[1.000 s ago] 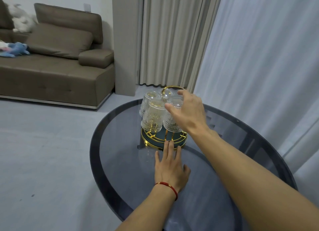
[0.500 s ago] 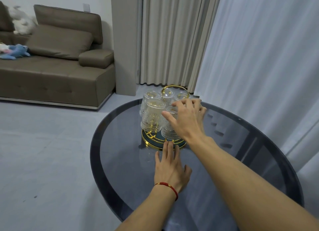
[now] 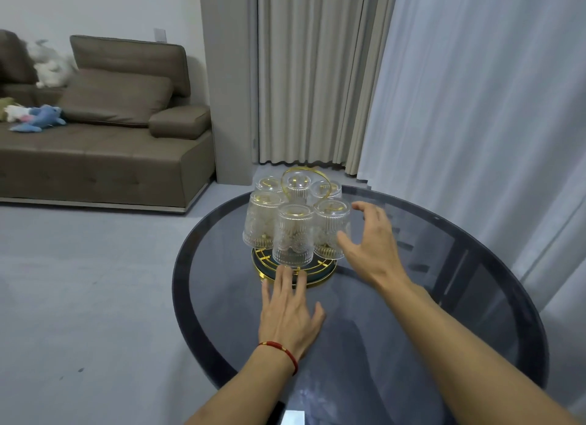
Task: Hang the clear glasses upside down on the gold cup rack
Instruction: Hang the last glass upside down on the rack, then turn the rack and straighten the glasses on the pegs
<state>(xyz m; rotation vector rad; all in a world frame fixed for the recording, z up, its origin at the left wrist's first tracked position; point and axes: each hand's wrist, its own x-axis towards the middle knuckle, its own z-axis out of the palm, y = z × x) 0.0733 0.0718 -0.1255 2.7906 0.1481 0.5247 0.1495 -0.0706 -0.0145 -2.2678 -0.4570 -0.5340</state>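
Note:
The gold cup rack [image 3: 320,274] stands on a round dark glass table [image 3: 475,291], its loop handle rising at the back. Several clear patterned glasses hang on it upside down; the nearest glass [image 3: 293,234] faces me and another glass [image 3: 331,226] sits at the front right. My left hand [image 3: 290,313] lies flat on the table, fingertips touching the rack's base rim. My right hand [image 3: 369,240] hovers just right of the front right glass, fingers spread and relaxed, holding nothing.
A brown sofa [image 3: 104,145] with soft toys stands at the back left across a grey floor. Curtains [image 3: 459,107] hang close behind and to the right of the table. The table's dark rim [image 3: 180,266] curves near the rack's left side.
My right hand has let go of the front right glass and drawn back to the right, fingers opening. The glass stays hanging on the rack. My left hand has kept its place.

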